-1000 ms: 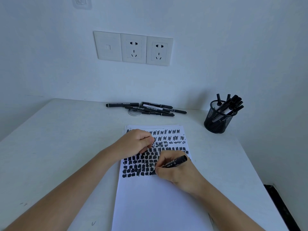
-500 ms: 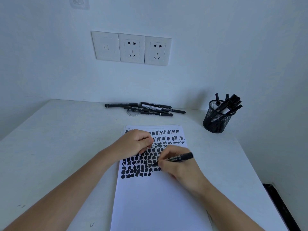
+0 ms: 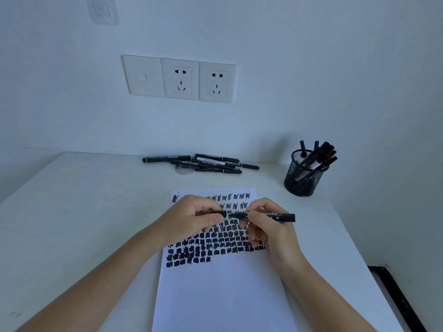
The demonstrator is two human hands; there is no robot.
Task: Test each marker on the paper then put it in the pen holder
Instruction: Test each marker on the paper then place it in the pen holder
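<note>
White desk (image 3: 72, 212) is carrying the paper (image 3: 220, 295), its upper half crowded with black test strokes (image 3: 215, 245). Above it the right hand (image 3: 271, 233) is pinching a marker (image 3: 275, 216) by its barrel, tip pointing at the cap (image 3: 221, 213) the left hand (image 3: 191, 219) is gripping — just apart, so capping seems next. Farther back, several markers (image 3: 322, 153) are standing in the pen holder (image 3: 302, 183); a pile (image 3: 203, 162) is lying by the wall (image 3: 311, 68), likely untested.

One paper (image 3: 215, 295), one pen holder (image 3: 303, 182), five loose markers (image 3: 167, 159) (perhaps six).
</note>
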